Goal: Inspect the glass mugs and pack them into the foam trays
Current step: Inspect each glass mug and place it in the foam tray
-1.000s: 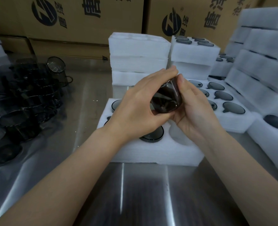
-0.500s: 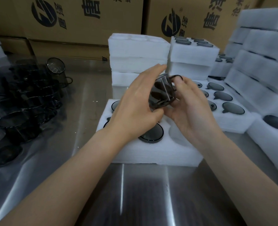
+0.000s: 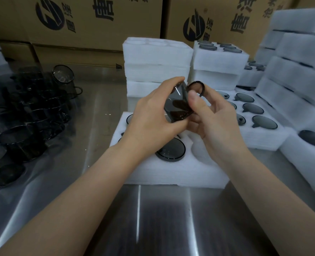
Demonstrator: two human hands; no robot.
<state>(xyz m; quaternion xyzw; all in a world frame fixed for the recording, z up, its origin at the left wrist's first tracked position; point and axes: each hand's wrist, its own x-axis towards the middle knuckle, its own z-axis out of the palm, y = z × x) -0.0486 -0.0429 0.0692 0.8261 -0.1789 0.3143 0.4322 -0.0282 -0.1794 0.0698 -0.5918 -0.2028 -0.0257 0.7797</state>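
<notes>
Currently in hand: one smoked glass mug (image 3: 178, 106), tilted, under inspection above the foam tray (image 3: 171, 172). Left hand (image 3: 151, 117) curls its fingers round the body; right hand (image 3: 215, 124) pinches it with the thumb beside the handle (image 3: 196, 88). Tray: seated mug (image 3: 170, 149) at front, empty pocket (image 3: 199, 150) beside it. Filled trays (image 3: 254, 115) stand to the right; unpacked mugs (image 3: 24, 111) are heaped on the left, so much apparently remains.
</notes>
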